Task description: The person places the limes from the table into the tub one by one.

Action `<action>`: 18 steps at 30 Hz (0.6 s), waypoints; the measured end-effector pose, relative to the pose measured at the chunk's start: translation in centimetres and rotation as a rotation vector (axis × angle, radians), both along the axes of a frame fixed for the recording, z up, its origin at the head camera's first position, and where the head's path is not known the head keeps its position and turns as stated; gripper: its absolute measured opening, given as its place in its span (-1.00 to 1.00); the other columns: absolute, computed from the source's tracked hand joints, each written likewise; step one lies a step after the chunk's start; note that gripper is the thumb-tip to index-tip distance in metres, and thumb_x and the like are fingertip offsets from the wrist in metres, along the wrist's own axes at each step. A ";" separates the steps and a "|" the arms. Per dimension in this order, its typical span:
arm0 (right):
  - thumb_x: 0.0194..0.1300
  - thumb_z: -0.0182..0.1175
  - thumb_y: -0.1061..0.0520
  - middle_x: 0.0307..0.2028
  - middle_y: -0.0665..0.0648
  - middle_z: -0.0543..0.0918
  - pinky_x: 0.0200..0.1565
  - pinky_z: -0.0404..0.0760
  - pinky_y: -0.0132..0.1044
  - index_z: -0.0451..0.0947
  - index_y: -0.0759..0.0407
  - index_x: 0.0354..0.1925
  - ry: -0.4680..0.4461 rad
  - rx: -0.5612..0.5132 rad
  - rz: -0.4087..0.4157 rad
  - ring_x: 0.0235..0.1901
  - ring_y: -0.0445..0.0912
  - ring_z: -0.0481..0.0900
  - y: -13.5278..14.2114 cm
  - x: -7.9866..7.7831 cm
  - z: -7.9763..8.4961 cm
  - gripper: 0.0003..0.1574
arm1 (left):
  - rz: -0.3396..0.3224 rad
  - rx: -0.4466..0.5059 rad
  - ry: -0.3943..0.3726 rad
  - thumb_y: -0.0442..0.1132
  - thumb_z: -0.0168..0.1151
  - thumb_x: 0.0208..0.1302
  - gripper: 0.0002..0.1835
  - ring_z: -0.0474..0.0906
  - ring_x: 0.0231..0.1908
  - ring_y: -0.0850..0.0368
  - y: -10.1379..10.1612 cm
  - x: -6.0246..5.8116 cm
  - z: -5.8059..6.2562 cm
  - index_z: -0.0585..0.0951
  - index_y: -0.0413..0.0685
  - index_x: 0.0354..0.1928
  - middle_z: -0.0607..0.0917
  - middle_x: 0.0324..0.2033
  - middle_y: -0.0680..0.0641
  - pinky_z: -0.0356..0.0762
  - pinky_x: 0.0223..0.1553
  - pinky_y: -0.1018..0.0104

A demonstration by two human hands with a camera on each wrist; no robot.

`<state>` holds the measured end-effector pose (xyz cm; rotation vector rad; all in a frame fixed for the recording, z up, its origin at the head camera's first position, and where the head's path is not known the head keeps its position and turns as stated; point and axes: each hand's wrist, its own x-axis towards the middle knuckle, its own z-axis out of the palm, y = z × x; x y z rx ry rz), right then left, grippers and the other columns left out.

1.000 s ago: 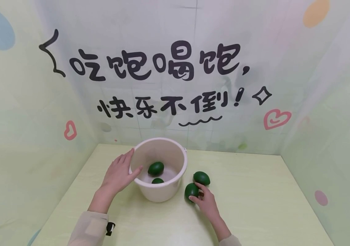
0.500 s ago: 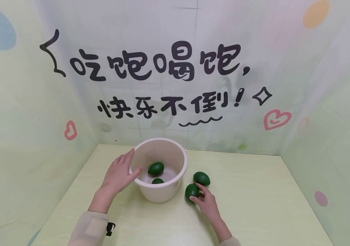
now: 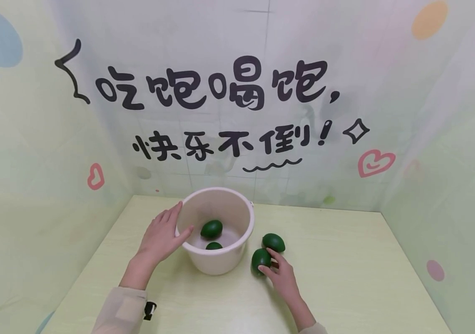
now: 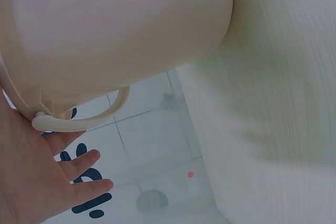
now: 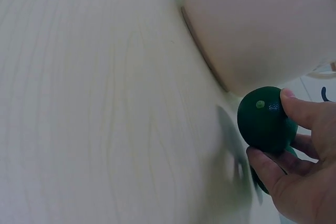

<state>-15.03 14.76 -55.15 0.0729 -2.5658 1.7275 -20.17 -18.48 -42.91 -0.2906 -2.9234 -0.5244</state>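
Note:
A white bucket (image 3: 220,260) stands on the table, with two dark green limes inside, one whole lime (image 3: 211,229) and one partly hidden lime (image 3: 214,246) behind the near rim. My left hand (image 3: 159,236) rests on the bucket's left rim, thumb over the edge; in the left wrist view its fingers (image 4: 84,192) stretch out straight past the bucket's handle (image 4: 84,123). To the right of the bucket, my right hand (image 3: 281,276) pinches another lime (image 5: 266,119) between thumb and fingers. Just behind it on the table lies one more lime (image 3: 273,242).
The pale wood-grain table (image 3: 346,278) extends to the right and in front of the bucket. A printed curtain (image 3: 237,181) with black lettering closes off the back, and further curtain panels stand on both sides.
Almost nothing differs. The right hand and its lime have shifted very slightly to the right; the left hand stays at the bucket's rim.

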 end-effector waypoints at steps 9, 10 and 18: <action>0.27 0.36 0.12 0.31 0.49 0.43 -0.04 0.74 -0.04 0.39 0.34 0.34 -0.005 -0.013 -0.011 0.12 0.35 0.59 0.1 0.1 0.5 -0.25 | 0.005 0.004 -0.013 0.19 0.07 0.39 -0.12 0.19 0.41 -0.37 0.0 0.0 0.0 0.07 -0.16 0.55 0.28 0.47 -0.26 0.21 0.38 -0.37; 0.27 0.36 0.12 0.31 0.49 0.44 -0.04 0.75 -0.05 0.39 0.35 0.34 -0.004 -0.015 -0.012 0.12 0.35 0.60 0.1 0.1 0.5 -0.25 | 0.005 0.004 -0.013 0.20 0.07 0.39 -0.11 0.19 0.41 -0.37 0.0 0.0 0.0 0.07 -0.15 0.55 0.28 0.48 -0.26 0.21 0.38 -0.37; 0.26 0.37 0.11 0.29 0.47 0.47 0.01 0.73 -0.06 0.40 0.34 0.33 0.011 -0.027 -0.022 0.12 0.31 0.61 0.2 0.1 0.8 -0.25 | 0.006 0.005 -0.012 0.19 0.07 0.39 -0.12 0.20 0.41 -0.38 0.1 0.0 0.2 0.08 -0.16 0.55 0.28 0.47 -0.27 0.22 0.37 -0.38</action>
